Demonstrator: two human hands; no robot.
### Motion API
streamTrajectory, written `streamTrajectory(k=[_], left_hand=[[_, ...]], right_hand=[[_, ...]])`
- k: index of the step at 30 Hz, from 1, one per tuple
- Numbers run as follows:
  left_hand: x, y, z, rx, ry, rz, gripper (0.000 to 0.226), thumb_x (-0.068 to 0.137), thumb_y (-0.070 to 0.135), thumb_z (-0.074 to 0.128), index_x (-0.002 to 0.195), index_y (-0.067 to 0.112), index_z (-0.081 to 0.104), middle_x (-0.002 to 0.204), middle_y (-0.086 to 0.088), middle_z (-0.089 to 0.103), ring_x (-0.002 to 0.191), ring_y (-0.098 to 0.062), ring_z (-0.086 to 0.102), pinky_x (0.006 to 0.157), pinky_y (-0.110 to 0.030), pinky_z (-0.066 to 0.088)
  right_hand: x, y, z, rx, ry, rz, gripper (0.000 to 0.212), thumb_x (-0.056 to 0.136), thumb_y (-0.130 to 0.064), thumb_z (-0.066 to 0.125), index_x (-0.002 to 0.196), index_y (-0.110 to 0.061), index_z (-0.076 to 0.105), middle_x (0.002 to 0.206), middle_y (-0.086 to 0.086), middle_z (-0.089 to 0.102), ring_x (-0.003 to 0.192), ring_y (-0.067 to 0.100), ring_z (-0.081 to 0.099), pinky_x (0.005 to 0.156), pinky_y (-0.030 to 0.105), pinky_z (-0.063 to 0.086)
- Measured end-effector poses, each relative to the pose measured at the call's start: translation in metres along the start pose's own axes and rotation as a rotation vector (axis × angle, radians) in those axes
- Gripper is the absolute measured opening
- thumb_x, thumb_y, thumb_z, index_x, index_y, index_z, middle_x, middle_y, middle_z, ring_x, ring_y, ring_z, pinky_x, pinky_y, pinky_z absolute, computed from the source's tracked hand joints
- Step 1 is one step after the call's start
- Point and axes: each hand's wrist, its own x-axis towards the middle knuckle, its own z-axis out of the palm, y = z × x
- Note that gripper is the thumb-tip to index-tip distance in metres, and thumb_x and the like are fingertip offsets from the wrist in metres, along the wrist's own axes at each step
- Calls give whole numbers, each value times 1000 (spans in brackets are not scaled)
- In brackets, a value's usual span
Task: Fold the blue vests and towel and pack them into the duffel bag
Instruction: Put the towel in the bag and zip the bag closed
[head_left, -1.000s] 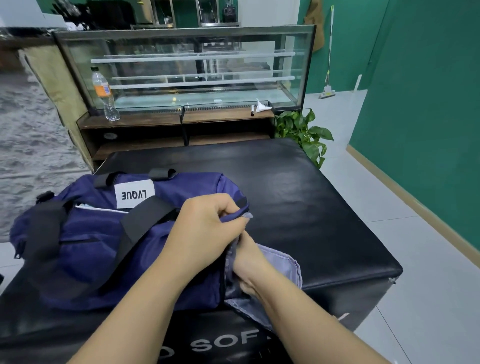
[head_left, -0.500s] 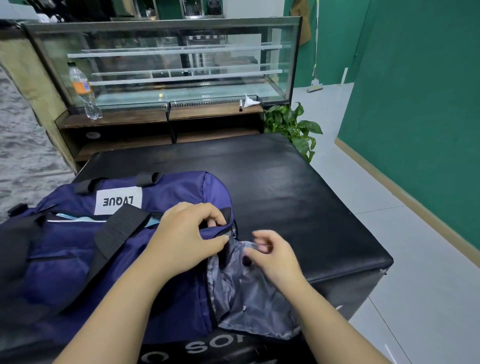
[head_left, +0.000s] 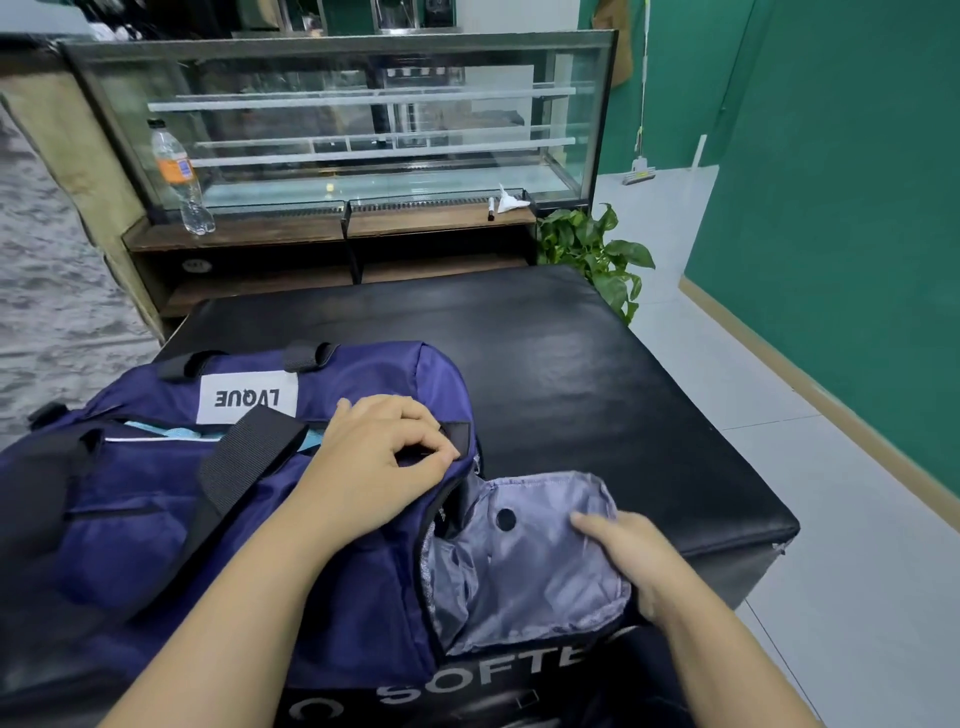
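A navy duffel bag (head_left: 156, 509) with black straps and a white LVQUE label lies on a black padded block (head_left: 597, 395). Its right end flap (head_left: 524, 566), lined in grey, hangs open toward me. My left hand (head_left: 379, 462) pinches a black tab at the bag's top right corner. My right hand (head_left: 631, 558) holds the outer edge of the grey flap, fingers curled round it. A strip of light blue cloth (head_left: 171, 431) shows through the top zipper slit. No vests or towel are in plain view.
Behind the block stands a glass display case (head_left: 353, 119) on a wooden shelf with a plastic bottle (head_left: 179, 176), a marker and crumpled paper. A potted plant (head_left: 597, 260) is at the block's far right corner. Tiled floor and a green wall lie to the right.
The grey end flap has been pulled open and folded outward to the right by my right hand. My left hand stayed at the bag's top right corner.
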Motion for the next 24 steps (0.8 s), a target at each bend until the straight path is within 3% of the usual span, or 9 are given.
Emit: streamTrajectory(k=[1,3,5,7,8,11,16,22,24], left_hand=[[0,0,-1,16,-36,-26,9,77,50,60,74,48,68,100,32,56,116,11,33,115,-49,12],[0,-1,-4,-1,-104,-68,9,74,50,64,77,58,63,102,35,55,129,3,27,115,-57,9],[2,0,-7,-27,-118,-62,13,69,53,61,79,61,61,102,36,56,133,-1,26,114,-41,18],[4,5,-10,-20,-133,-50,25,78,34,67,94,53,62,104,37,52,138,-5,23,106,-19,17],[5,7,-11,-15,-144,-47,30,81,25,68,101,47,63,109,39,47,140,-4,20,103,-15,15],[8,19,-12,-35,-184,-26,45,82,16,63,118,42,58,127,35,40,142,3,10,103,-14,15],[19,46,9,-138,-256,-31,68,78,15,61,138,40,40,148,19,33,142,6,0,102,-15,20],[48,46,25,-177,-256,-18,75,80,8,59,144,29,28,150,15,34,146,-4,-1,111,-21,19],[48,45,27,-242,-236,-23,71,81,7,59,143,29,31,148,14,37,146,-4,3,111,-19,18]], right_hand=[[-2,-8,-1,109,-6,-32,9,88,-8,64,87,-1,70,84,18,73,81,32,70,81,44,55],[-5,-24,3,153,9,-124,8,88,-6,62,83,-2,67,87,18,73,80,30,68,79,43,54],[-6,-39,11,112,36,-195,13,85,-8,63,86,5,61,85,19,70,76,27,65,75,42,54],[-5,-58,16,95,56,-260,18,81,-12,65,86,4,58,77,17,59,70,22,56,67,36,46],[-3,-69,18,112,67,-284,17,79,-16,65,86,-2,59,77,13,55,70,20,52,66,34,42],[2,-101,25,149,102,-365,16,82,-19,64,84,-5,56,79,10,52,72,19,49,67,32,38],[2,-121,42,-94,97,-494,28,89,-23,60,72,-10,41,70,9,37,64,17,36,56,30,27],[3,-113,43,-287,88,-509,26,90,-31,62,92,-7,52,77,3,45,68,15,42,55,25,31],[-1,-115,45,-410,101,-538,25,89,-27,62,88,-5,52,78,5,45,63,16,40,50,24,29]])
